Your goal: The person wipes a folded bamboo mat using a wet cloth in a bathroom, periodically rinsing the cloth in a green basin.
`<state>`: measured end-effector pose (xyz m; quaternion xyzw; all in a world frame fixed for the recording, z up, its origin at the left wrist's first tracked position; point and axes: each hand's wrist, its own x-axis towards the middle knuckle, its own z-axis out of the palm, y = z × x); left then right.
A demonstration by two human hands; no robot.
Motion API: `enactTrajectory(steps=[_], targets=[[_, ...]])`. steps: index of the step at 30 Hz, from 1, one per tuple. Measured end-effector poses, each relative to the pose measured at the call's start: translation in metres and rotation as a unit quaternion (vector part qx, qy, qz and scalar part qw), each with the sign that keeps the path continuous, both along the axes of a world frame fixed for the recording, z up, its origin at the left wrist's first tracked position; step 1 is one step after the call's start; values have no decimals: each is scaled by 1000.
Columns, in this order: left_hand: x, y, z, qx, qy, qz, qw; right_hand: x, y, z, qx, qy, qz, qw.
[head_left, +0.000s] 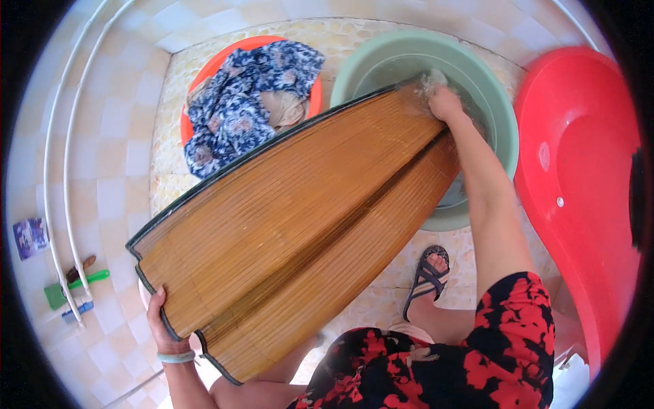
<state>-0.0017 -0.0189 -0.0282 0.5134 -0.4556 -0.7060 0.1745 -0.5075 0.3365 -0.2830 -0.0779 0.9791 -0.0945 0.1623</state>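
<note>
While the left grip point(162, 328) is clamped on the near edge of the brown slatted mat point(293, 204), thumb point(157, 298) on top and other fingers hidden beneath, the mat stretches from it to the green basin point(505, 129) around the right grip point(445, 103). The right arm point(492, 198) reaches out nearly straight, its hand curled at a whitish blur point(434, 78); whether it clasps anything, I cannot tell. The mat hides part of the basin, and the left forearm point(188, 385) is cut off.

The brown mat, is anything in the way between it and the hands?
Nothing visible stands between the left hand and the brown mat; the hand holds its near edge. At the right hand, over the green tub, is something pale; I can't tell whether it separates hand from mat.
</note>
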Motion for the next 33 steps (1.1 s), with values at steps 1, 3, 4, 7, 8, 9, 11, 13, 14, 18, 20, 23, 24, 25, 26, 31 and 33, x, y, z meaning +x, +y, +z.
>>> enactTrajectory(steps=[1,3,4,7,8,9,11,13,14,18,20,23,24,25,26,31,33], targets=[[1,2,2,-25,-4,-15,1000,8,-2,2,-2,1,12,1000],[-1,8,8,-51,-11,-35,998,31,-7,9,-94,36,73,992],[-4,16,16,-65,-14,-42,997,52,-17,23,-127,16,79,989],[-10,13,17,-79,-22,-120,989,107,-22,54,-241,63,143,958],[-16,16,23,-80,-8,-124,989,130,-35,69,-265,42,164,949],[-19,15,27,-66,-6,-154,986,150,-43,84,-281,29,182,942],[-13,19,30,-35,39,-145,988,202,-69,107,-372,38,262,890],[2,14,27,-15,60,-156,986,248,-99,139,-395,-20,315,862],[9,9,22,-7,62,-172,983,269,-114,157,-393,-30,338,854],[11,7,19,12,139,-142,980,334,-168,202,-456,11,441,773],[7,9,21,16,107,-135,985,362,-194,226,-474,6,458,752],[-5,3,5,36,194,-124,972,393,-230,245,-528,79,451,715],[-4,7,5,5,181,-63,981,398,-240,249,-537,109,452,704],[11,-2,-2,-8,172,-49,984,407,-252,252,-563,124,444,686],[11,-2,-4,26,193,-40,980,410,-259,248,-549,123,437,702],[7,12,5,-58,162,-48,984,367,-272,252,-524,43,446,724],[11,13,9,-38,174,-134,975,355,-276,256,-492,-24,444,748]])
